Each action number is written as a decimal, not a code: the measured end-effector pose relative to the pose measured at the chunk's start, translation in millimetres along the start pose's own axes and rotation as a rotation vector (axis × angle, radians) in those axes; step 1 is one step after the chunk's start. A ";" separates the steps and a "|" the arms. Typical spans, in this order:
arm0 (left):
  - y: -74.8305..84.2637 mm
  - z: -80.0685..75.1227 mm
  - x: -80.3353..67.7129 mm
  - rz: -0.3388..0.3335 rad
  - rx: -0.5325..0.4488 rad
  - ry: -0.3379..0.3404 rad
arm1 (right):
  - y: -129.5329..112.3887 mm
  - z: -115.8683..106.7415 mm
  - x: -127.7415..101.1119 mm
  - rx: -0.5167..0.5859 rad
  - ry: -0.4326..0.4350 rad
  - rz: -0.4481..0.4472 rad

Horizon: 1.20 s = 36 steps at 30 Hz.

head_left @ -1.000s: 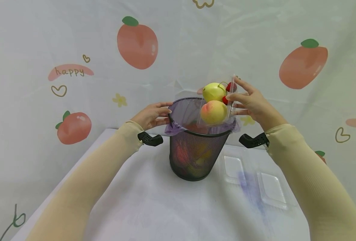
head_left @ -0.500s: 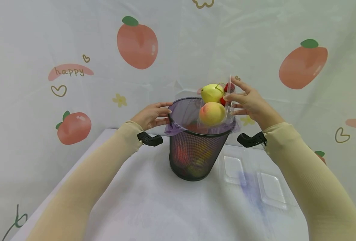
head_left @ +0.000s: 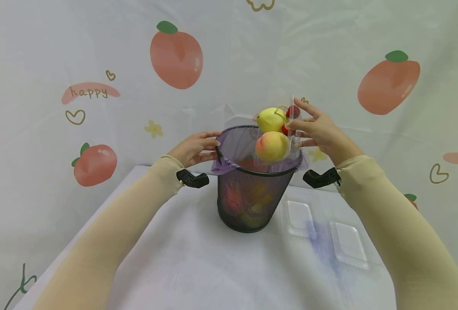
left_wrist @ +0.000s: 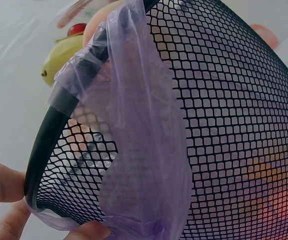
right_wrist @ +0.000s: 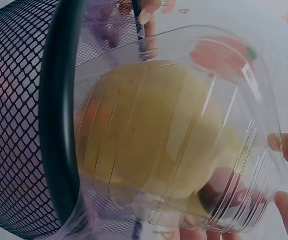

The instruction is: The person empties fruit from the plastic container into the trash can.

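Observation:
My left hand (head_left: pixel 194 150) grips the left rim of a black mesh wastebasket (head_left: pixel 252 200) lined with a purple plastic bag (head_left: pixel 229 165). At the right side of its mouth, my right hand (head_left: pixel 323 133) holds a clear plastic container (right_wrist: pixel 219 45) by its edge, tipped toward the opening. Inside lie a yellow-pink peach (head_left: pixel 272 146), a yellow-green lemon-like fruit (head_left: pixel 271 119) and dark red cherries (head_left: pixel 293 112) with green stems. In the right wrist view the peach, near the rim, largely hides the lemon-like fruit. Red and yellow shapes show dimly through the mesh.
Two clear plastic containers (head_left: pixel 349 241) lie on the white table (head_left: pixel 197 267), right of the wastebasket. A purple stain-like patch (head_left: pixel 319 234) shows near them. Behind hangs a white cloth (head_left: pixel 229 64) printed with peaches.
My right hand has shifted slightly left with the container, and the fruit has moved left with it, a little further over the wastebasket. My left hand stays at the rim.

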<state>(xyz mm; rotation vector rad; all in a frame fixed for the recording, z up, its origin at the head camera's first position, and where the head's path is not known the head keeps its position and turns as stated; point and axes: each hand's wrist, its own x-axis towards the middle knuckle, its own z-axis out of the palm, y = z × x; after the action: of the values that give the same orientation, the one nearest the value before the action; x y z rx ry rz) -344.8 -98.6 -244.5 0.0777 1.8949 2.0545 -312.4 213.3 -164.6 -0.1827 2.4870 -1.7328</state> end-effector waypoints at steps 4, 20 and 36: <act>-0.6 0.4 0.9 -0.002 -0.009 0.015 | -0.4 0.2 1.2 -0.008 0.003 -0.001; -0.2 1.1 0.5 -0.010 -0.021 0.033 | -3.1 3.6 3.4 -0.084 0.010 -0.013; -0.7 1.1 1.8 -0.008 -0.020 0.031 | -4.1 4.8 4.2 -0.146 0.025 -0.045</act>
<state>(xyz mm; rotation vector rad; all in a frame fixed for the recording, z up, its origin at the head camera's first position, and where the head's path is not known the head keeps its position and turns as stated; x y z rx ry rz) -346.0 -97.1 -245.3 0.0331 1.8892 2.0812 -315.7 206.8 -162.5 -0.2324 2.6484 -1.5787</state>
